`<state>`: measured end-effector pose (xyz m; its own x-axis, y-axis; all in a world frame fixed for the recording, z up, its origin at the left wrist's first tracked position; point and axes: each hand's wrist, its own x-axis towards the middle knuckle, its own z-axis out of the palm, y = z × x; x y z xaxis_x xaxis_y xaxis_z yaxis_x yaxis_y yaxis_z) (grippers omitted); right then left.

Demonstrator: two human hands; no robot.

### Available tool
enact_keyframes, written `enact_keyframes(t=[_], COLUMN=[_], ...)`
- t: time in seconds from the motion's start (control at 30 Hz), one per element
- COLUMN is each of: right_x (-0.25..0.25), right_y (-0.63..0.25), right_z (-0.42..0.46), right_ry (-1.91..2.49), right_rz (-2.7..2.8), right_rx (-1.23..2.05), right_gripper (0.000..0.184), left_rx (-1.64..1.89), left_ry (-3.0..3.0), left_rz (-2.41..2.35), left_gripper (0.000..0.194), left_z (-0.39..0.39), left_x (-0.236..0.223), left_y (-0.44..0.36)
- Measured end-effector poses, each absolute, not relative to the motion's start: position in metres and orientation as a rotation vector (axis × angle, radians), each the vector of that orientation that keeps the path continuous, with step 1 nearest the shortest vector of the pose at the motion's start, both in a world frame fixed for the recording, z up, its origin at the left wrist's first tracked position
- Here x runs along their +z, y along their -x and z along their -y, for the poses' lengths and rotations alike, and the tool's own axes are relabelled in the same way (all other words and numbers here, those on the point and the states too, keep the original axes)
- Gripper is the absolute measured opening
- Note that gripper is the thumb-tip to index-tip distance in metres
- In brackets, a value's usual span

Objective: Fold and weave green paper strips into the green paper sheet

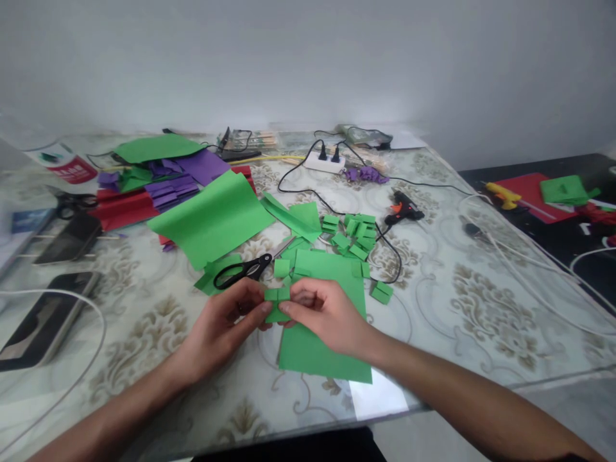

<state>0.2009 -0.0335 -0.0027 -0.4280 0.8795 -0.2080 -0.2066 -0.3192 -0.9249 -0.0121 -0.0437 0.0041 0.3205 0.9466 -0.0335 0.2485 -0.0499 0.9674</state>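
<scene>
Both my hands pinch one small folded green paper piece [278,303] just above the table. My left hand [226,324] grips its left side with fingers closed. My right hand [325,313] grips its right side, fingers curled. Under them lies a flat green paper sheet [321,350]. Black-handled scissors [243,270] lie just beyond my left hand. A heap of small folded green pieces [355,232] sits farther back on the right.
A large curved green sheet [212,218], purple paper strips [171,186] and red paper lie at back left. A black glue gun [403,208] with cable and a white power strip [324,162] lie behind. Phones [45,317] rest at left. The table edge runs near me.
</scene>
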Motion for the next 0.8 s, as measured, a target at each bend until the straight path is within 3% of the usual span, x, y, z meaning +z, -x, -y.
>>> enact_keyframes(t=[0.8], right_x=[-0.003], right_y=[-0.202], right_z=[0.033], right_ry=[0.936], right_rz=[1.099], right_rx=[1.873], right_gripper=[0.029], left_rx=[0.776], left_ry=[-1.423], left_rz=[-1.038], left_gripper=[0.013], left_z=[0.042], left_x=[0.013], left_y=[0.013])
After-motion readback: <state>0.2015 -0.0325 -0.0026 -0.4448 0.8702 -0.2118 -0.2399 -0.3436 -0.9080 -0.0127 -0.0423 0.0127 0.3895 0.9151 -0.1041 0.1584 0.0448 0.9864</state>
